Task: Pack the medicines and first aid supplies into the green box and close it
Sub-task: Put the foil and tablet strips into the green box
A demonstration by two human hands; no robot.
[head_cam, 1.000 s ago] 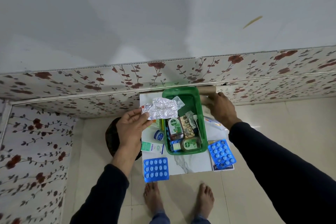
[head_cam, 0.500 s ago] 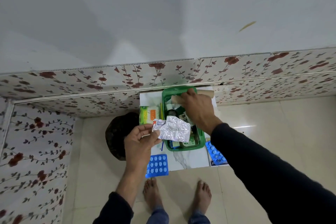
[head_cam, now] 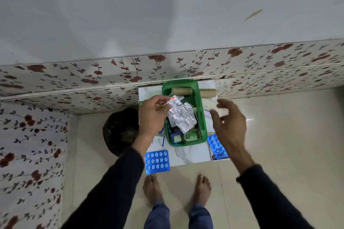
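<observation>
Open green plastic box (head_cam: 202, 117) sat centre frame on the small marble-patterned white table (head_cam: 188, 154), lid not in view. Since 0.5 s ago, a tan bandage roll (head_cam: 182, 91) lay inside its far end and the right hand (head_cam: 229, 122) had withdrawn, fingers spread, empty. Left hand (head_cam: 151, 115) pinched a crumpled silver foil blister strip (head_cam: 181, 117) over the box. 2 blue tablet sheets (head_cam: 157, 161) remained outside. Labels unreadable.
</observation>
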